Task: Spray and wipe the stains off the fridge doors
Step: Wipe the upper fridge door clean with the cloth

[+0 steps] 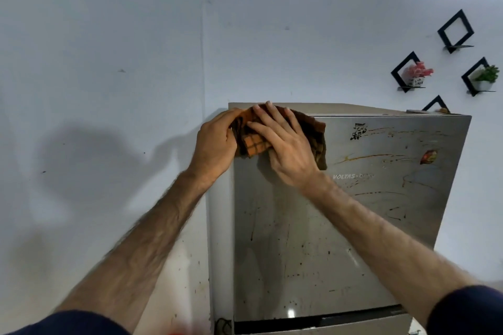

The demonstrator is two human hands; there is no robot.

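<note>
**A:** Where is the fridge?

**B:** The silver fridge door (313,226) stands in the middle, by a white wall (109,35). Its bottom is cut off by the edge of the picture, so only a thin strip of the lower door shows.

**A:** What are the hands doing?

**B:** Both hands are up at the top left corner of the door. The right hand (283,144) lies flat with straight fingers, pressing a brown and orange checked cloth (251,144) on the door. The left hand (216,141) curls round the left end of the cloth and grips it at the fridge's edge.

**A:** Can you see all of the cloth?

**B:** No. The hands hide most of it. Only the middle and a dark part on the right peek out.

**A:** Is the door dirty?

**B:** Yes. Orange and brown streaks (367,156) run across the right side, and little dark spots sit lower down. There is a word on the door, but the end of it is too blurry to read.

**A:** Anything else?

**B:** Black diamond shelves (456,31) hang on the wall at the right. Two hold small plants. One shelf is half hidden behind the fridge top. Something red and blurry shows at the bottom edge; I cannot tell what it is.
</note>
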